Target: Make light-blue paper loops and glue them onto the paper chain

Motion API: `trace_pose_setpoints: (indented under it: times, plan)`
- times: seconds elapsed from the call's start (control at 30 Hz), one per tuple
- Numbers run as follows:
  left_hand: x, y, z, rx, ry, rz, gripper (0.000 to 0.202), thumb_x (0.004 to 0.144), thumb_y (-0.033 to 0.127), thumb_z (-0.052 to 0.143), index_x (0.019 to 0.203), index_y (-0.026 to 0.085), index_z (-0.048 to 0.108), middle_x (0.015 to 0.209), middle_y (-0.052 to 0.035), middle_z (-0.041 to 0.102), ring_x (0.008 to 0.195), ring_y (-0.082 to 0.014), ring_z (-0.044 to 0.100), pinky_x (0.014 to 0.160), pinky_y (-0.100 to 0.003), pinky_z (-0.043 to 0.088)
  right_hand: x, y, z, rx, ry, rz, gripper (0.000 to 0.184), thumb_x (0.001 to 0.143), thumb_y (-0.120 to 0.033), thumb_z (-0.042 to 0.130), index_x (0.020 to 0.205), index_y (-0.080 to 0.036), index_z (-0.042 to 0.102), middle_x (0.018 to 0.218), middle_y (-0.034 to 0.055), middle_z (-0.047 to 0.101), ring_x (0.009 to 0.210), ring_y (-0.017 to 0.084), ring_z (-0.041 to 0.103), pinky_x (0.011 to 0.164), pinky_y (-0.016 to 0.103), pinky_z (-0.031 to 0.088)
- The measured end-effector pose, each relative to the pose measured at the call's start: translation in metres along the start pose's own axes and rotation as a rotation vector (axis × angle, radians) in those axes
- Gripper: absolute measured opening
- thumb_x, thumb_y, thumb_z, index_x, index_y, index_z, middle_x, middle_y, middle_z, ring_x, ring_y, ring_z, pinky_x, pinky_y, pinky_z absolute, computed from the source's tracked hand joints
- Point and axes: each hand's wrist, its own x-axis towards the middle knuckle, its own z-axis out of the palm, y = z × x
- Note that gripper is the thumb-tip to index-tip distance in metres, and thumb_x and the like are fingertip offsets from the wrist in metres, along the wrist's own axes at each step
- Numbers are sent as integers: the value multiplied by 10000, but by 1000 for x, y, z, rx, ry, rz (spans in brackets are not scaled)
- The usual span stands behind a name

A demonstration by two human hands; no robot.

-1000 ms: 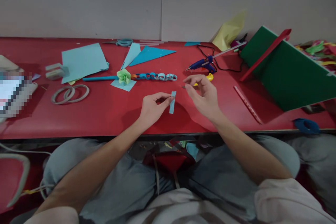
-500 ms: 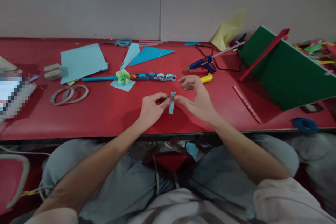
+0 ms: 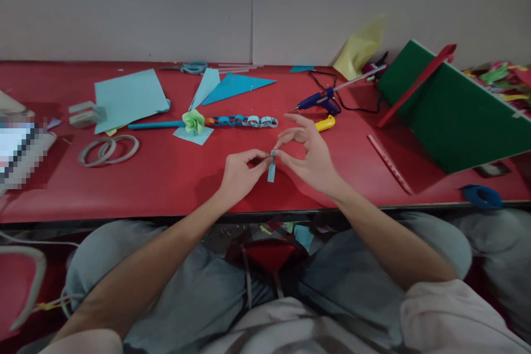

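A light blue paper strip (image 3: 271, 172) is held upright above the red table, its lower end hanging free. My left hand (image 3: 244, 174) pinches it between thumb and fingers from the left. From the right, the thumb and index finger of my right hand (image 3: 311, 152) close on the strip's upper end, while its other fingers are raised. Beyond the hands lies a paper chain (image 3: 249, 121) of blue and pale links, joined to a blue stick (image 3: 155, 125) with a light green paper flower (image 3: 193, 121).
A blue glue gun (image 3: 317, 100) and a yellow-handled tool (image 3: 325, 124) lie behind my right hand. Two tape rolls (image 3: 97, 152) and blue paper sheets (image 3: 128, 97) are on the left. A green board (image 3: 448, 116) leans at the right, near a pink striped stick (image 3: 390, 165).
My right index finger has come down onto the strip's upper end, where fingers and thumb were apart before. The left hand keeps its pinch almost in place.
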Motion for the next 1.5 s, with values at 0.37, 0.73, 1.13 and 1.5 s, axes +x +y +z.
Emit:
trace_pose_setpoints:
  times: [0.37, 0.73, 1.13, 1.5]
  plan:
    - [0, 4, -1, -38, 24, -16, 213, 842, 419, 787, 806, 213, 823, 788, -45, 806, 717, -185, 705, 691, -298, 559, -8, -9, -3, -12, 387, -51, 253, 976, -518, 706, 1127, -323, 651, 933, 23, 693, 812, 210, 708, 865, 448, 630]
    - [7, -2, 0, -236, 68, -151, 294, 742, 453, 872, 847, 189, 801, 856, -57, 795, 794, -186, 711, 774, -320, 601, -15, 3, 2, -239, -31, -24, 285, 930, -323, 680, 1202, -256, 624, 1240, 121, 647, 1099, 264, 658, 894, 449, 560]
    - [14, -2, -1, -338, 166, -215, 368, 739, 538, 885, 779, 190, 772, 780, -29, 730, 710, -129, 607, 696, -275, 528, -11, 9, 18, -220, -115, 111, 233, 975, -387, 635, 800, -234, 654, 836, 34, 738, 791, 195, 652, 761, 361, 496]
    - [13, -3, 0, -512, 207, -380, 393, 655, 494, 966, 790, 169, 791, 755, -16, 715, 652, -99, 583, 622, -238, 493, -17, 14, 14, -391, -39, -222, 138, 1007, -236, 623, 1025, -250, 760, 1047, 67, 804, 994, 227, 731, 928, 394, 567]
